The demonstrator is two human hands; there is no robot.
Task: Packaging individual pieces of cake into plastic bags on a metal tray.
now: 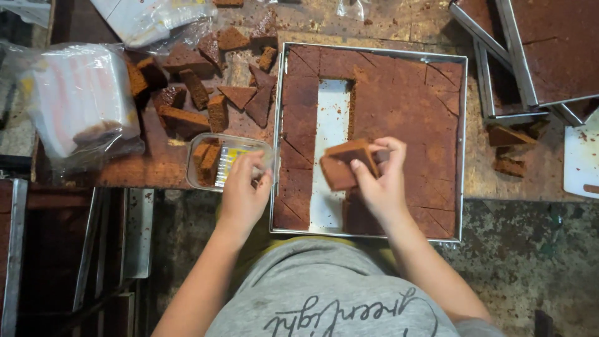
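My right hand (382, 184) grips two brown cake slices (347, 164), lifted just above a square metal tray (463, 143). The tray holds a brown sheet cake (405, 106) cut into pieces, with a bare white strip (331, 125) where slices are gone. My left hand (244, 190) rests on the near edge of a small clear plastic box (206, 142) that stands left of the tray. Cake slices stand on edge inside that box.
Loose cake offcuts (206, 93) lie scattered on the worktop behind the box. A bag of stacked clear containers (81, 100) lies at the left. More metal trays with cake (549, 50) sit at the top right, beside a white board (581, 159). Metal trays lean at the lower left.
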